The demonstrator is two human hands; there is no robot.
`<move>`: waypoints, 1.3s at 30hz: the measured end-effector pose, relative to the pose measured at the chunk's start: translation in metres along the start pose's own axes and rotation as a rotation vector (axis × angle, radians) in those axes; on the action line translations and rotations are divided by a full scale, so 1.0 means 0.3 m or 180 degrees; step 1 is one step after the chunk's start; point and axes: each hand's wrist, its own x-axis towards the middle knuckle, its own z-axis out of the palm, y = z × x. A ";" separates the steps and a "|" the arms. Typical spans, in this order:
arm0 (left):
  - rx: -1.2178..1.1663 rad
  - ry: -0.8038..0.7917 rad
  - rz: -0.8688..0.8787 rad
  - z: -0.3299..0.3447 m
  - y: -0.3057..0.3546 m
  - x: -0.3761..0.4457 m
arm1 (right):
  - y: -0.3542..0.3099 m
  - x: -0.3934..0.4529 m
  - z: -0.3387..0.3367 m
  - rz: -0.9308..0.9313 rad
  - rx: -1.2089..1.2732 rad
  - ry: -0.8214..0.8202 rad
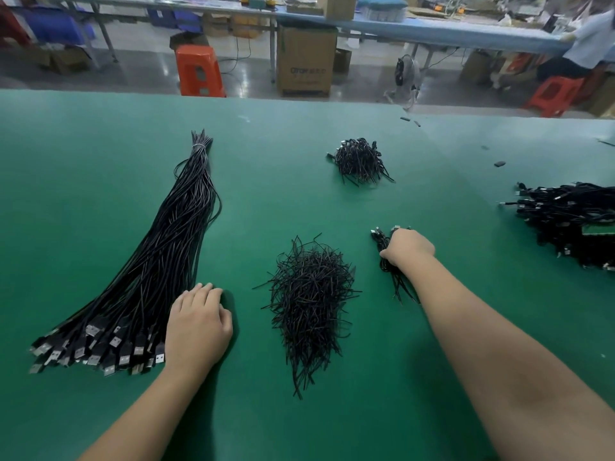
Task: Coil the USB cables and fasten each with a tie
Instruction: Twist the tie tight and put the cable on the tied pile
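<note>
1. Green bench (100, 154) carries a long bundle of USB cables (166, 254) toward its left edge
2. Left hand (196, 331) lies relaxed beside the plugs
3. Right hand (407, 247) grips a coiled cable (386, 257), right of the tie pile (309, 301)

On the green worktop (100, 154): one long bundle of USB cables (159, 261), two heaps of ties (312, 301), two piles of coiled cables (572, 221), two hands (196, 331).

Head camera looks down, forward over table (100, 161).
</note>
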 end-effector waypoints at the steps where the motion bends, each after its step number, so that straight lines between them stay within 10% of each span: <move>1: -0.0004 0.0015 -0.0004 0.000 0.000 0.001 | 0.003 0.001 0.001 -0.0007 -0.0023 0.0025; 11: -0.0067 -0.0008 -0.0031 -0.008 0.000 -0.001 | -0.096 -0.088 -0.055 -0.0747 0.0868 0.0907; 23: -0.2254 0.0517 -0.1488 -0.060 -0.062 0.052 | -0.566 -0.626 0.156 -0.2778 0.1365 -0.1017; 39: -0.3775 -0.0197 -0.1848 -0.056 -0.146 0.075 | -0.655 -0.692 0.335 -0.2424 0.1159 -0.0349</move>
